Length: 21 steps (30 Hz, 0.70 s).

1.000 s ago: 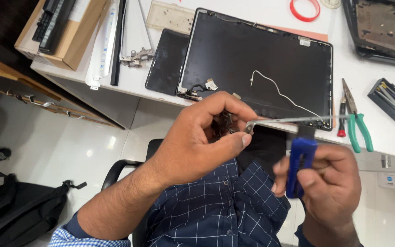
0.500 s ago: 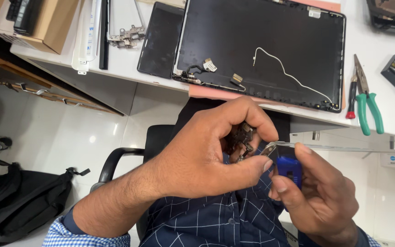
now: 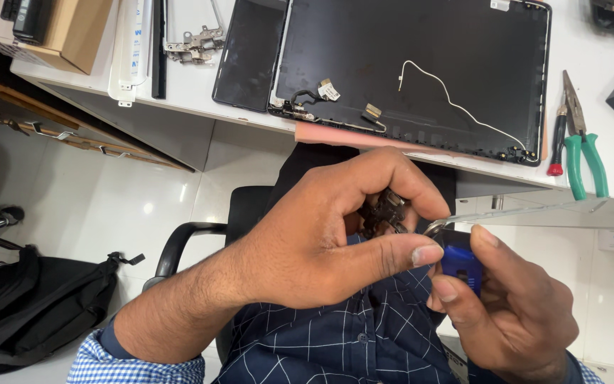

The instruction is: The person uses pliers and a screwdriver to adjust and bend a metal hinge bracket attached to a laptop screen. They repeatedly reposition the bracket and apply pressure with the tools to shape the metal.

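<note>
While my left hand (image 3: 307, 249) is clamped on a small dark hinge part (image 3: 385, 211), my right hand (image 3: 513, 306) grips a blue-handled tool (image 3: 461, 262) below the bench (image 3: 605, 85).

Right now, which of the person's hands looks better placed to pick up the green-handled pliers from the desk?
Probably the right hand: it is on the same side as the green-handled pliers, which lie at the desk's right edge. It would first have to put down the blue tool. The left hand pinches a small dark hinge part, farther away.
</note>
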Motion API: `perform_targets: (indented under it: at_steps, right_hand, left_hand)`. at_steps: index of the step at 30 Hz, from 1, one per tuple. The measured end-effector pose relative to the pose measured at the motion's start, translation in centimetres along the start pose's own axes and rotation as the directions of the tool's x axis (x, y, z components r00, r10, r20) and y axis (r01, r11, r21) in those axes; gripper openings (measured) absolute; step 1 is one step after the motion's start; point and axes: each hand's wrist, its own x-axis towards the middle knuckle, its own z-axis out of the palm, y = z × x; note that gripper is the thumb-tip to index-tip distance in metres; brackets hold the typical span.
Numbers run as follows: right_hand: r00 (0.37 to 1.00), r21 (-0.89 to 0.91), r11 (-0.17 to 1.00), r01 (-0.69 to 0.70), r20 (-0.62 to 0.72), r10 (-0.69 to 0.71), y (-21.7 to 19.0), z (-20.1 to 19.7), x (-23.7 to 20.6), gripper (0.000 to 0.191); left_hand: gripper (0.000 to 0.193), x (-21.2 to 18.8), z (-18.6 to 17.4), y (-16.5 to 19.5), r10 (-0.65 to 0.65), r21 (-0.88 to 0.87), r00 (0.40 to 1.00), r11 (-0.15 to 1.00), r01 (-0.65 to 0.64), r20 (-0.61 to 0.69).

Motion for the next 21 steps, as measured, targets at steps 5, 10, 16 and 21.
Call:
perform_targets:
  at_steps: [5, 10, 16, 21]
  right_hand:
    - [0.999, -0.022, 0.999, -0.033, -0.041, 0.032, -0.5, 0.3, -0.4, 0.051]
    - [0.997, -0.021, 0.999, -0.050, -0.053, 0.049, -0.6, 0.2, -0.1, 0.047]
    - [0.999, -0.137, 0.991, -0.016, -0.031, 0.012, -1.0, 0.2, 0.1, 0.049]
    - [0.998, -0.120, 0.992, -0.030, -0.050, 0.025, -1.3, 0.3, 0.4, 0.047]
  left_hand:
    - [0.029, 0.0, 0.0, 0.2, 0.018, 0.023, 1.000, 1.000, -0.018, 0.009]
    - [0.027, 0.1, 0.0, 0.3, 0.018, 0.039, 1.000, 0.999, -0.018, 0.001]
    - [0.021, 0.0, -0.1, 0.2, 0.039, 0.097, 0.999, 0.995, -0.036, -0.028]
    - [0.022, -0.1, -0.3, 0.3, 0.025, 0.031, 1.000, 0.999, -0.024, -0.008]
